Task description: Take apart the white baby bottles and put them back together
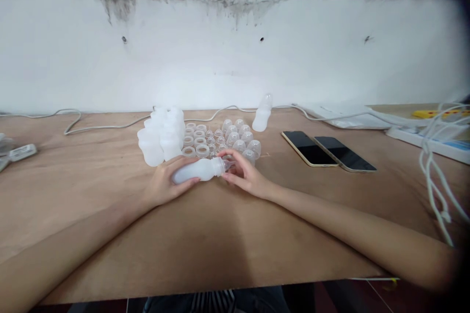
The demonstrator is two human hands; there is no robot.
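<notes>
My left hand [167, 181] is wrapped round the body of a frosted white baby bottle [193, 171], which lies tilted with its neck to the right. My right hand [246, 176] grips the collar [219, 166] at the bottle's neck, and a clear nipple [229, 164] sticks out between its fingers. Just behind my hands stand rows of collar rings [189, 140], small clear nipples [220, 140] and clear dome caps [240, 145]. To their left is a cluster of white bottle bodies [161, 137]. A capped bottle [262, 116] stands alone near the wall.
Two phones [308, 147] lie on the right of the wooden table [205, 254]. Further right are a power strip [433, 144] and tangled white cords [429, 176]. A white cable [73, 129] runs along the wall. A small white object [22, 152] lies far left.
</notes>
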